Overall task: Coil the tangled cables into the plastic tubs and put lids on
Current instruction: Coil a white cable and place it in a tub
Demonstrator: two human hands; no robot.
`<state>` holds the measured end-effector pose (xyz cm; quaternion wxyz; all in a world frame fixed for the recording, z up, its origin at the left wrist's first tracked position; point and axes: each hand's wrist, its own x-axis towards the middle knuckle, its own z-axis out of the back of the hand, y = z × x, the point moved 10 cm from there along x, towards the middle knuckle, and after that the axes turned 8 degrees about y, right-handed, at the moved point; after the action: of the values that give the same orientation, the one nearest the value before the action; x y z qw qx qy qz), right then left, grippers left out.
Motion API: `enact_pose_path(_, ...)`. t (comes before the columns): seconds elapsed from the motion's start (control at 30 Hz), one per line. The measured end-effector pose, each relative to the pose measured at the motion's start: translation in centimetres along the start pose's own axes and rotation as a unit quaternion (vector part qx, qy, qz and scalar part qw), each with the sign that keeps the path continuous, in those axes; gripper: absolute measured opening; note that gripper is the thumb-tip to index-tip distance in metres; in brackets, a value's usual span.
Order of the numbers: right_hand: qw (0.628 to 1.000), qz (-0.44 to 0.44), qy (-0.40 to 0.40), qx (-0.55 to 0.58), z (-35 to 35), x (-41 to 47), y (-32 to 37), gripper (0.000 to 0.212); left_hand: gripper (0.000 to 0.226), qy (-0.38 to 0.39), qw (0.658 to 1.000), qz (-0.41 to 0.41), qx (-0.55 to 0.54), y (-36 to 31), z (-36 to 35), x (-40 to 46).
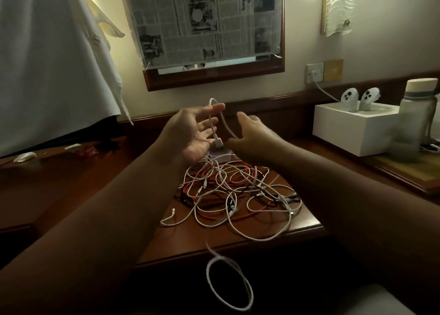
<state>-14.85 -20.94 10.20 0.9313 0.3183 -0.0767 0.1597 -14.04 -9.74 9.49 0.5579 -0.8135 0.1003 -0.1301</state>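
Above the desk's near corner: left hand (pixel 195 133) flat-palmed, white cable (pixel 220 126) looped over its fingers; right hand (pixel 252 136) pinches that cable. Tangled cables (pixel 238 193) heaped on desk (pixel 95 186) (uncoiled). Tubs, lids unseen; task barely begun.

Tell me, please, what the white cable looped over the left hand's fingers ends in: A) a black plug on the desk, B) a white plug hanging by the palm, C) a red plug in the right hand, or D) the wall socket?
B: the white cable arches over the left hand fingers, and its white plug hangs beside the palm.
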Motion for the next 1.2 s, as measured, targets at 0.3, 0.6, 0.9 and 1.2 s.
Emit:
enact_pose_path(0.3, 0.909, 0.059, 0.168, 0.377, -4.6, -0.6, 3.3, 0.012, 0.026, -0.066, 0.973, -0.028, 0.218, -0.5, 1.5, -0.9)
enact_pose_path(0.6, 0.701, 0.014, 0.305, 0.645, -7.0, -0.7, 5.7, 0.036, 0.028, -0.037, 0.995, -0.04, 0.079, 3.0, 3.4, 0.0)
enact_pose_path(0.9, 0.977, 0.207, 0.055, 0.013, -1.0, 2.7, 4.5, 0.008, 0.02, 0.031, 0.981, 0.031, 0.188, 8.3, 4.0, -1.3)
enact_pose_path(1.2, 0.967, 0.047, 0.242, -0.063, -7.8, 2.0, -0.6, 0.043, 0.01, -0.024, 0.862, -0.126, 0.491, 2.8, 5.3, -2.4)
